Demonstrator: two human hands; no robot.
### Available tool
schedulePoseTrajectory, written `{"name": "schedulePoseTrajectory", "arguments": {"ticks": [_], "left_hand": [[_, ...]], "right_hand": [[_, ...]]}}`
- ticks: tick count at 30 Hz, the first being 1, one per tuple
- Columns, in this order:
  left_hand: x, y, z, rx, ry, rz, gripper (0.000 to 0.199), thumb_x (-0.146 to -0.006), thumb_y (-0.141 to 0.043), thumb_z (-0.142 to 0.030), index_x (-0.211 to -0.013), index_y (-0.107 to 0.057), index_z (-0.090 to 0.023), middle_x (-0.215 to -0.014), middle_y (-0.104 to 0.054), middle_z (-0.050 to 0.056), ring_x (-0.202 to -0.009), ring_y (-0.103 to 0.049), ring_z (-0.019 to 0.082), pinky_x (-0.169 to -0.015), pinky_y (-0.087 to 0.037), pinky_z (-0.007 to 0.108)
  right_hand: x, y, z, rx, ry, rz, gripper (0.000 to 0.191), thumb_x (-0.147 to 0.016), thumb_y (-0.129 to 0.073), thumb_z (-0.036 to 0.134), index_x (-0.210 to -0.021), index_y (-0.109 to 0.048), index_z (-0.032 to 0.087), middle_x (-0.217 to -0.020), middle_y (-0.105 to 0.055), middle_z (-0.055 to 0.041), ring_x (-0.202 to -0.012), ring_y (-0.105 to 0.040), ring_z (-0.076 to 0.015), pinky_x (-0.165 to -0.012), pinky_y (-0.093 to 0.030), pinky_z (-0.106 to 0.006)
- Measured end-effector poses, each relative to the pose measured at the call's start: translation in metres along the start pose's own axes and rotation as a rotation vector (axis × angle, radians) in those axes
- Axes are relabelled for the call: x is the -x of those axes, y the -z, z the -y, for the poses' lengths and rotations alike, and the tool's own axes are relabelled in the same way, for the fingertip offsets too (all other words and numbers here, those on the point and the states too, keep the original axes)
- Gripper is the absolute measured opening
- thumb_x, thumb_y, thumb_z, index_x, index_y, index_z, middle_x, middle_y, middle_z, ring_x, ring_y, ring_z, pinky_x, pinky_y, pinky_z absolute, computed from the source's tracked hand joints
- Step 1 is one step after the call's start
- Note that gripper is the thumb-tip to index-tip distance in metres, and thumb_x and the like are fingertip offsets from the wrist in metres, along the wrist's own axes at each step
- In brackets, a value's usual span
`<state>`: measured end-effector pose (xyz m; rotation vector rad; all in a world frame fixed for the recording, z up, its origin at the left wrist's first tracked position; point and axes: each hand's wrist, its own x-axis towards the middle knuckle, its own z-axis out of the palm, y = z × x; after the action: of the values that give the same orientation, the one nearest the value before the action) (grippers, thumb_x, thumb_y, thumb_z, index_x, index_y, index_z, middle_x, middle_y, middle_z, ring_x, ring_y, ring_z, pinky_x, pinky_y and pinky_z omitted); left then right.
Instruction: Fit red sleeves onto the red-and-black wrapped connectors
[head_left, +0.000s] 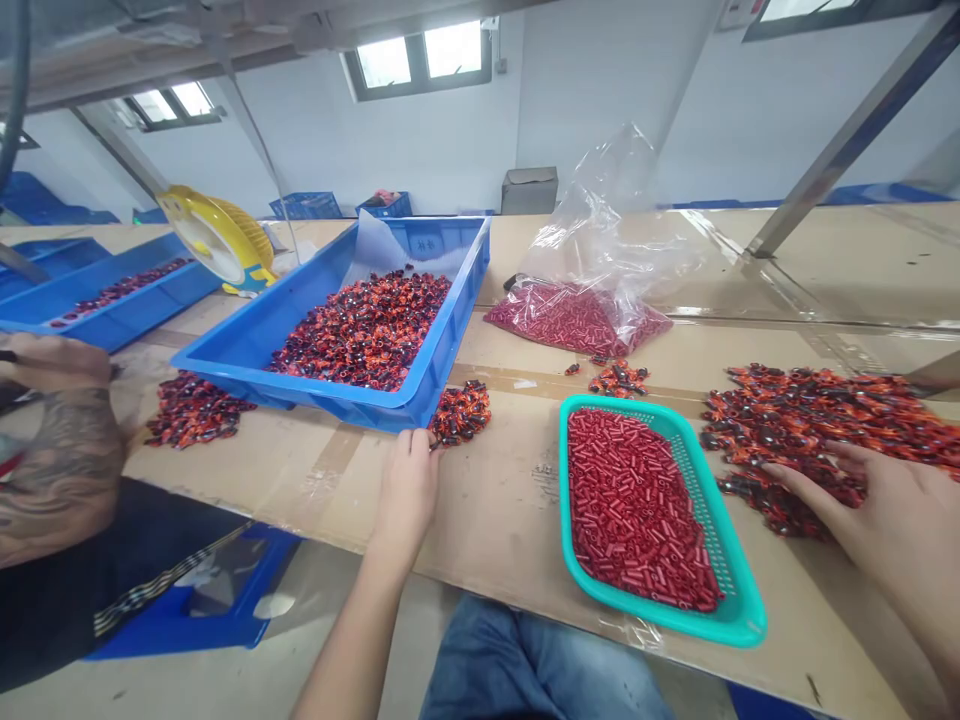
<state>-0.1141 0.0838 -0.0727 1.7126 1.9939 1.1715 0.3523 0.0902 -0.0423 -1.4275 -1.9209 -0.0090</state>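
My left hand (414, 478) is at the front corner of a large blue tray (352, 400), beside a small pile of orange and black parts (461, 412). Its fingers are curled together, and what they hold, if anything, is too small to name. On the right, my right hand (874, 505) has thumb and fingers apart, touching the near edge of a wide heap of orange and black parts (810, 410). Between the hands stands a green basket (739, 600) of short red tubes (637, 500). More orange and black parts (367, 325) lie inside the blue tray.
Behind the basket sits a clear plastic bag (585, 300) of red tubes, with a few loose parts (619, 378) before it. At left are a co-worker's tattooed arm (64, 470), another pile (196, 408), a yellow fan (217, 238) and a second blue tray (142, 310).
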Motion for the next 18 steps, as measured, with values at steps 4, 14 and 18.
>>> {"name": "schedulePoseTrajectory", "arguments": {"ticks": [4,14,18], "left_hand": [[0.013,0.004,-0.012,0.190,0.057,0.022,0.014,-0.093,-0.069,-0.034,-0.099,-0.067,-0.021,-0.101,-0.072,0.009,-0.099,-0.069,0.028,-0.095,-0.054,0.048],[0.073,0.005,-0.070,0.854,0.286,0.307,0.028,-0.092,-0.078,-0.035,-0.114,-0.068,-0.020,-0.106,-0.081,0.010,-0.096,-0.079,0.022,-0.082,-0.064,0.034],[0.076,0.010,-0.085,1.188,0.490,0.355,0.032,-0.075,-0.096,-0.027,-0.098,-0.076,-0.022,-0.093,-0.082,0.003,-0.090,-0.079,0.017,-0.084,-0.064,0.026]], "right_hand": [[0.003,-0.024,0.033,0.123,0.114,0.038,0.024,-0.105,-0.048,0.041,-0.109,-0.068,0.029,-0.096,-0.073,-0.0126,-0.088,-0.067,-0.0377,-0.077,-0.047,-0.053],[0.001,-0.074,0.083,0.120,0.264,0.362,0.021,-0.101,-0.058,0.020,-0.088,-0.075,0.020,-0.086,-0.074,-0.0084,-0.088,-0.063,-0.0289,-0.080,-0.046,-0.044],[-0.003,-0.065,0.092,0.064,0.232,0.362,0.019,-0.099,-0.058,0.018,-0.088,-0.073,0.020,-0.086,-0.073,-0.0079,-0.087,-0.062,-0.0277,-0.080,-0.049,-0.043]]}}
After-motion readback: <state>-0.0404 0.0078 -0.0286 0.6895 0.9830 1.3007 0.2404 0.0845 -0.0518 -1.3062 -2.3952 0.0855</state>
